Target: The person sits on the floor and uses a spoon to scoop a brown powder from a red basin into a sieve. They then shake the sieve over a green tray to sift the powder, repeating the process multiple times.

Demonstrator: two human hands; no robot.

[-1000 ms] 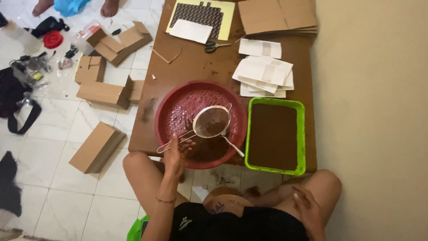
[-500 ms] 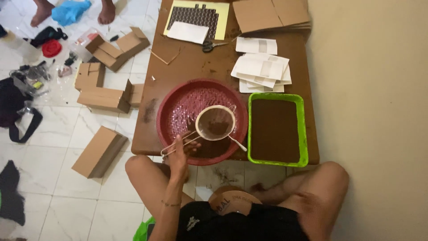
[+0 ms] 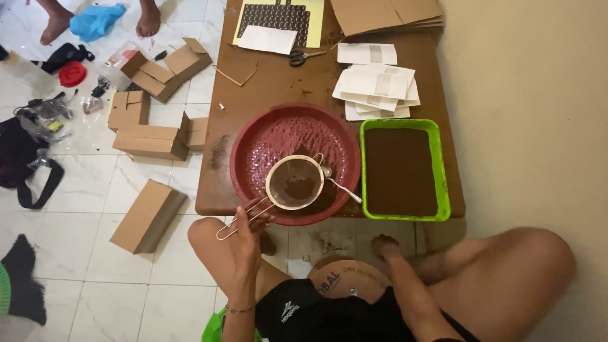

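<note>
Over red basin, sieve still in left hand.

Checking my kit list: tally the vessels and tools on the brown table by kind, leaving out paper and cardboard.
Red basin: 1
Green tray: 1
Sieve: 1
Spoon: 1
Scissors: 1
Total: 5

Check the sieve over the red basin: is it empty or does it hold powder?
Holds powder. The sieve shows a brown heap in its mesh, sitting over the red basin, with the left hand gripping its wire handle.
</note>
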